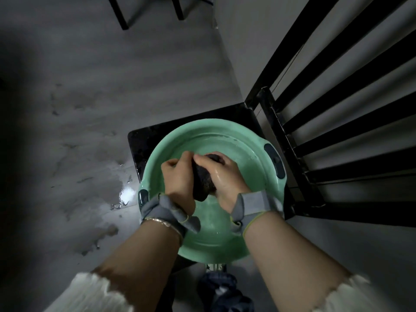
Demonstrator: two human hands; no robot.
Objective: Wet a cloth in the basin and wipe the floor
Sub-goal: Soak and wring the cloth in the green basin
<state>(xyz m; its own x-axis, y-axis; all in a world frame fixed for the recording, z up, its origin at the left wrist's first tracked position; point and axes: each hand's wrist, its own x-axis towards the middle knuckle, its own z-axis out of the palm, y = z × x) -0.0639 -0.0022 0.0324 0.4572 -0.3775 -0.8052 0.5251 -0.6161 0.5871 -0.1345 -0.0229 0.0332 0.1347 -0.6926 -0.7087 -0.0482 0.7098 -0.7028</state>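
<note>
A green basin (227,131) with a little water sits on a black stool seat (148,138). Over its middle, both of my hands squeeze a dark, bunched-up cloth (202,181). My left hand (179,179) grips the cloth's left side. My right hand (225,176) wraps its right side and top, and looks wet. Part of the cloth is hidden between the palms. Grey bands with loose glove fingers hang at both wrists.
The grey floor (90,97) left of the stool has wet patches and a shiny puddle (125,194). A black slatted chair back (337,109) rises at the right. Black furniture legs (121,16) stand at the top. A dark cloth bundle (225,291) lies below the basin.
</note>
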